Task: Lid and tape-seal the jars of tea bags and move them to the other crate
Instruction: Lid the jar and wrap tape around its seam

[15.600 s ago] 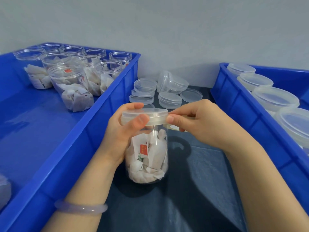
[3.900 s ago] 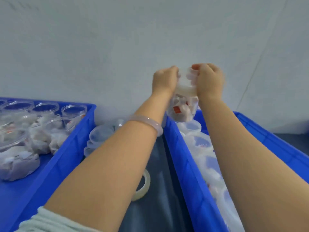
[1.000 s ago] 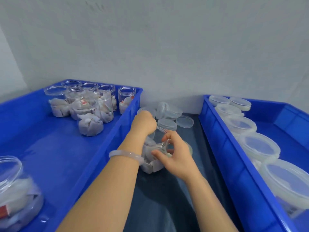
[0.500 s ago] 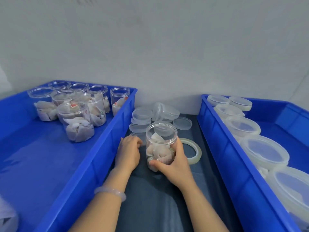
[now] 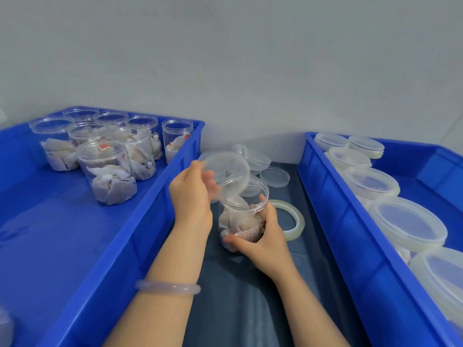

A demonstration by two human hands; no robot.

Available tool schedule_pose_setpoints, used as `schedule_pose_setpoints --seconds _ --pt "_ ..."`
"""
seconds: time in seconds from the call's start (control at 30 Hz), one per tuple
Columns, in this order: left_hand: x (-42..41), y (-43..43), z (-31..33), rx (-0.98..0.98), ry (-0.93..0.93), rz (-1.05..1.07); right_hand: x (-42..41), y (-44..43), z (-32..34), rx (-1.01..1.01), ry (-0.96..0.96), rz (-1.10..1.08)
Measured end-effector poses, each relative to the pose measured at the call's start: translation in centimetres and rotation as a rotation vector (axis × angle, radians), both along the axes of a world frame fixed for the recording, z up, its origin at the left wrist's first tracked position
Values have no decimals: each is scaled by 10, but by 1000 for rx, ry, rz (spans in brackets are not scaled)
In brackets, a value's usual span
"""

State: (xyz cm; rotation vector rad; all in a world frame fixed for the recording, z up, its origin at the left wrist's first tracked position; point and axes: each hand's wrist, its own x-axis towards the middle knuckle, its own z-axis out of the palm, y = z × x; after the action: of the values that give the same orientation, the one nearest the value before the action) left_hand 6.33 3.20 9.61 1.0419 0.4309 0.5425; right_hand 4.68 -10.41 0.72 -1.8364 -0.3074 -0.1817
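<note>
Lifted off the counter (image 5: pixel 238 309), the left hand (image 5: pixel 190 196) now pinches a clear lid (image 5: pixel 225 169), tilted over the open jar (image 5: pixel 238 219). The jar is clear plastic, half full of white tea bags. The right hand (image 5: pixel 263 242) curls its fingers round the jar's base, which stands on the counter between the left crate (image 5: pixel 140 236) and the right crate (image 5: pixel 350 234).

I see a bench (image 5: pixel 240 309) covered in dark blue-grey cloth. On it sit a left blue plastic crate (image 5: pixel 140 236) and a right blue plastic crate (image 5: pixel 350 234). Between them stands a clear plastic jar of tea bags (image 5: pixel 240 216), with a ring-shaped roll of clear tape (image 5: pixel 298 221) just to its right and loose clear plastic lids (image 5: pixel 274 177) farther back.
</note>
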Motion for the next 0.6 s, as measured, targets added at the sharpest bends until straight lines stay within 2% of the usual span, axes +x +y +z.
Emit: schedule_pose_setpoints --seconds 0.1,0.17,0.3,0.43,0.47,0.53,0.57,0.6 --pt "2 7 -1 487 44 58 -1 0 1 -3 -14 1" --pt "3 8 1 612 83 -3 0 0 1 1 -21 1" --pt "7 -3 0 682 201 -204 -2 0 0 23 -50 34" --pt "8 -6 -4 717 187 -243 -1 -4 15 19 -1 176" --pt "8 -5 -5 718 156 -252 4 -4 24 66 9 193" --pt "9 -4 -6 750 104 -285 14 -5 49 303 69 78" --pt "10 -4 -7 758 82 -300 17 -6 59 373 35 0" --pt "10 -4 -7 751 58 -308 17 -5 67 356 -41 -25"
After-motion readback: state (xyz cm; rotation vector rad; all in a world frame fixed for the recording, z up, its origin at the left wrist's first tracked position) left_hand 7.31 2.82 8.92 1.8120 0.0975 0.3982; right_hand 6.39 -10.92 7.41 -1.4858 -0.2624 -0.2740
